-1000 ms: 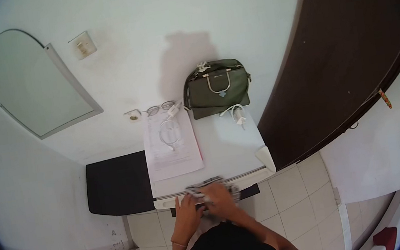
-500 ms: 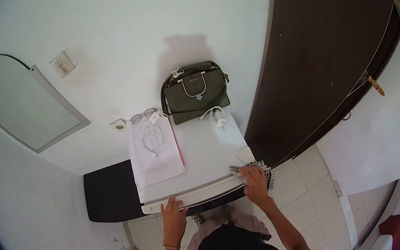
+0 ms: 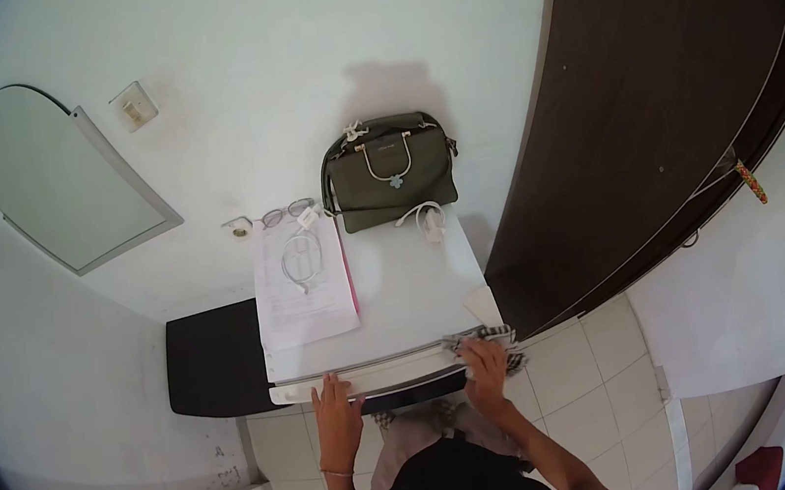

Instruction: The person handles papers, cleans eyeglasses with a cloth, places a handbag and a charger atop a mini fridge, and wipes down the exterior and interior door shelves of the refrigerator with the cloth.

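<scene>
My right hand [image 3: 486,373] is closed on a black-and-white checked cloth [image 3: 498,334]. It presses the cloth against the right part of the pale front edge strip [image 3: 398,375] of a white-topped cabinet [image 3: 408,287], which may be a small fridge. Some of the cloth hangs past the right corner. At the left part of the same strip, my left hand [image 3: 338,421] rests with its fingers stretched over the edge, holding nothing. Printed papers [image 3: 311,315] lie on the top just beyond it, with a coiled white cable [image 3: 302,263] on them.
Against the wall stands a dark green handbag [image 3: 395,185]. Beside it are glasses [image 3: 287,212] and a white charger with its cable [image 3: 434,226]. A pale card [image 3: 482,307] lies near the right corner. A dark brown door [image 3: 643,113] stands to the right, a mirror [image 3: 67,179] hangs left.
My right hand and the cloth have slid left along the edge strip. The left hand stays on the strip's left part. The whole view has shifted slightly.
</scene>
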A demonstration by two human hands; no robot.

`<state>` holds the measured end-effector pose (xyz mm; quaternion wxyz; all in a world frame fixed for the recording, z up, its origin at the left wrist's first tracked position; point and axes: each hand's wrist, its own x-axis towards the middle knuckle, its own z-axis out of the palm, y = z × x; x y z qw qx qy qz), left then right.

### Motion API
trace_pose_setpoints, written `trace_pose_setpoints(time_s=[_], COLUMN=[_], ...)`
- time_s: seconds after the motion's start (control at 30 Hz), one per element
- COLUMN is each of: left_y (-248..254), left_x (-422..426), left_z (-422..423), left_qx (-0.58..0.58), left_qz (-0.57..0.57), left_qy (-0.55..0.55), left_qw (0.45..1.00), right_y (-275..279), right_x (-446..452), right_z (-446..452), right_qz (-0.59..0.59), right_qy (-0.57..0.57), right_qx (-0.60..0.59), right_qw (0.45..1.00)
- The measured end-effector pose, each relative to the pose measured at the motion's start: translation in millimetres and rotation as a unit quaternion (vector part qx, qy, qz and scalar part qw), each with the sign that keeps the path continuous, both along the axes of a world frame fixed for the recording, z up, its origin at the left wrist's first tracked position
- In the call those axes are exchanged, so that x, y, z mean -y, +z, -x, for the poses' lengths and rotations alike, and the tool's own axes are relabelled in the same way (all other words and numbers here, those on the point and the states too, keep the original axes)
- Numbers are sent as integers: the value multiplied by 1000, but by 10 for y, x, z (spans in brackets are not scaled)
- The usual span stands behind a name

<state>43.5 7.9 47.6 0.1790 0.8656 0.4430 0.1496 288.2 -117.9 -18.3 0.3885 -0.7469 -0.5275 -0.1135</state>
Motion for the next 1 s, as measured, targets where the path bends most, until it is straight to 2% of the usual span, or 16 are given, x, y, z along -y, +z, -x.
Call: trace_pose_setpoints(time_s=[0.07, 0.1, 0.17, 0.2, 0.27, 0.3, 0.37, 0.43, 0.5, 0.6, 0.67, 0.73, 0.8, 0.87, 1.0], left_y=[15, 17, 43, 68, 122, 179, 235, 235, 181, -20, -44, 1, 60, 77, 84], left_x=[-17, -45, -86, -114, -148, -150, -128, -60, -27, -27, -46, -54, -90, -156, -291], left_z=[-22, -18, -4, 1, 33, 71, 135, 181, 262, 491, 606, 666, 729, 812, 967], left_qx=[-5, -8, -14, -16, -18, -4, 9, 29, 21, 27, 43, 91, 112, 137, 169], left_qz=[-7, 4, 17, 28, 37, 60, 81, 20, 13, 12, 17, 39, 50, 58, 70], left_qy=[1, 5, 8, 1, -1, -8, -8, 67, 116, 178, 199, 152, 155, 154, 136], left_qw=[1000, 1000, 1000, 999, 999, 998, 997, 997, 993, 984, 979, 984, 980, 977, 974], right_y=[-207, -238, -248, -220, -148, -108, -25, 47, 39, -41, -73, 18, 97, 122, 139], right_x=[-45, -116, -217, -217, -218, -186, -71, 18, -9, -142, -326, -567, -800, -1047, -1399], right_z=[138, 194, 316, 309, 242, 181, 22, -63, -7, 263, 537, 834, 1161, 1456, 1921], right_qz=[-72, -72, -61, -60, -8, -10, -19, -7, 5, 21, 13, 15, 17, 33, 25], right_qy=[62, 63, 155, 155, 212, 217, 130, 112, 95, 88, 175, 221, 263, 312, 345], right_qx=[11, 11, 23, 21, 18, 18, -20, -29, -38, -42, 15, 20, 23, 88, 93], right_qw=[995, 995, 986, 986, 977, 976, 991, 993, 995, 995, 984, 975, 964, 945, 933])
